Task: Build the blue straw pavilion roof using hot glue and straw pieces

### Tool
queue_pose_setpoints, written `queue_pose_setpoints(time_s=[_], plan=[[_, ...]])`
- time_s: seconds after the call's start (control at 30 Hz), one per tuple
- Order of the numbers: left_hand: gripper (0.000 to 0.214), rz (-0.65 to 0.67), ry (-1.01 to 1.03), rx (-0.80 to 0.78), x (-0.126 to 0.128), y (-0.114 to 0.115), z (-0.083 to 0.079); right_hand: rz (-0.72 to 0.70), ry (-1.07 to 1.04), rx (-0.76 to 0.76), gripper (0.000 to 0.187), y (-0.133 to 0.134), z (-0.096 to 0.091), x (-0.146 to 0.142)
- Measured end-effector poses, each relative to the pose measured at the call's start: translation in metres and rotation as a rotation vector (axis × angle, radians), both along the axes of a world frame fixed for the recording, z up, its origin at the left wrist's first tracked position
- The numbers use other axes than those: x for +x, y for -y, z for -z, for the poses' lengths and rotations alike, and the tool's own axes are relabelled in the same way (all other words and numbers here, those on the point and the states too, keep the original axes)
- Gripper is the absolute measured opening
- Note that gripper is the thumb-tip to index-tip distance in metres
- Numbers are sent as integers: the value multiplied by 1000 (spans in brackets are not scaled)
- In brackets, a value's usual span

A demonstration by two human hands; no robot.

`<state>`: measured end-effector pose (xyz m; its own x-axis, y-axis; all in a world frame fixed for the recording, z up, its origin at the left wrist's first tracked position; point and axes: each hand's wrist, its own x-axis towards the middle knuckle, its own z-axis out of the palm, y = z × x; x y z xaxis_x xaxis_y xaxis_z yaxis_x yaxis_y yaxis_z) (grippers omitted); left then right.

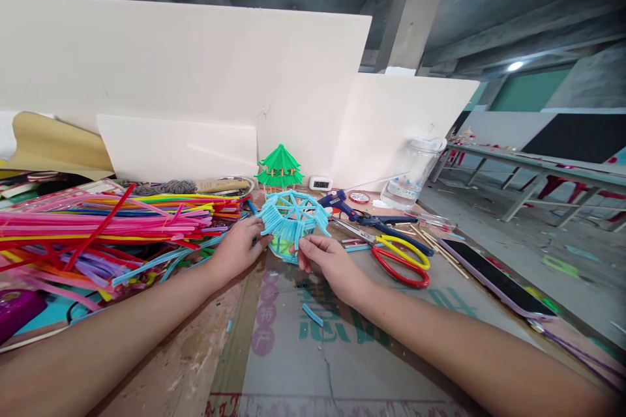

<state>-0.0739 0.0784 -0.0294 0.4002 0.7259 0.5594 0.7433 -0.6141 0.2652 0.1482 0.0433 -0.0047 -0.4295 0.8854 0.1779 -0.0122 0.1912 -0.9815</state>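
A light-blue pavilion model made of pipe cleaners (pixel 295 218) stands in front of me, with a spoked roof frame and partly covered slopes. Light green shows in its lower part. My left hand (pixel 240 244) holds it from the left, with some fingertips hidden behind it. At its lower right edge, my right hand (pixel 328 262) is closed, thumb and index finger pinched against the model. Whether a loose strip is also between those fingers, I cannot tell. A short blue pipe-cleaner piece (pixel 312 314) lies nearer to me. Just behind stands a green two-tiered roof model (pixel 280 167).
Bundled colourful pipe cleaners (pixel 98 221) are heaped at left. To the right lie red-and-yellow-handled scissors (pixel 402 262), pliers (pixel 398 225), a blue glue gun (pixel 338 203) and a phone (pixel 493 273). A small clock (pixel 321 183) and water bottle (pixel 411 172) stand behind.
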Motion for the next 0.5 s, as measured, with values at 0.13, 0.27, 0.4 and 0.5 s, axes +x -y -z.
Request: queue_pose_setpoints(time_s=[0.13,0.27,0.4,0.5], plan=[[21,12,-6,-5,0,0,0,18,-34,-59,43,1,2,-1],[20,13,2,-1,1,0,0,40,-25,-38,45,1,1,-1],[20,13,-2,10,1,0,0,44,-32,-2,43,2,-1,0],[19,20,7,17,1,1,-1,44,-34,-4,42,1,-1,0]])
